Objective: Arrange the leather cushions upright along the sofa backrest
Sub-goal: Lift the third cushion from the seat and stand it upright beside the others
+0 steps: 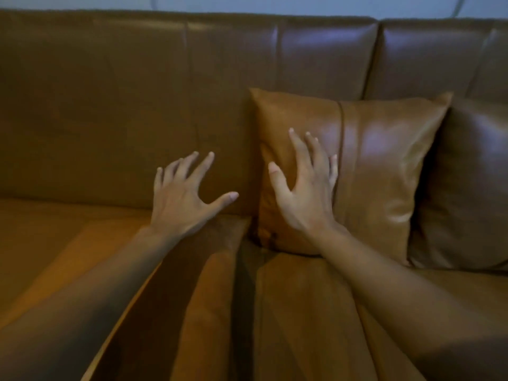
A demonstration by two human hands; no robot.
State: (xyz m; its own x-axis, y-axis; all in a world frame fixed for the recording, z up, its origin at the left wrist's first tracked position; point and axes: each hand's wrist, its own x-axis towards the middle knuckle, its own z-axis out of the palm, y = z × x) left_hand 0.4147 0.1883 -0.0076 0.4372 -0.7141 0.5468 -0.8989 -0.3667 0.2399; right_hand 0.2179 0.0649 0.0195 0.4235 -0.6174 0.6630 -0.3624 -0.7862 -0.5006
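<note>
- Sofa backrest (137,92): brown leather across the far side, smooth and glossy, split by vertical seams into padded panels; pale sheen on the right panels.
- Seat (302,312): same brown leather, near side, with a dark gap between two seat cushions running from near to far at centre.
- Tan cushion (379,174): square, leather, upright and leaning on the backrest right of centre; a vertical seam down its face, pointed corners, soft creases at its lower left corner where it sits on the seat.
- Dark cushion (472,188): darker brown leather, upright at the far right, touching the tan cushion's right edge and partly hidden behind it; cut off by the frame edge.
- Right hand (305,193): fingers spread and open, palm toward the left half of the tan cushion's face; holds nothing. Forearm covers the cushion's lower edge.
- Left hand (184,199): fingers splayed open, empty, just left of the tan cushion, in front of the backrest; contact with the leather unclear.
</note>
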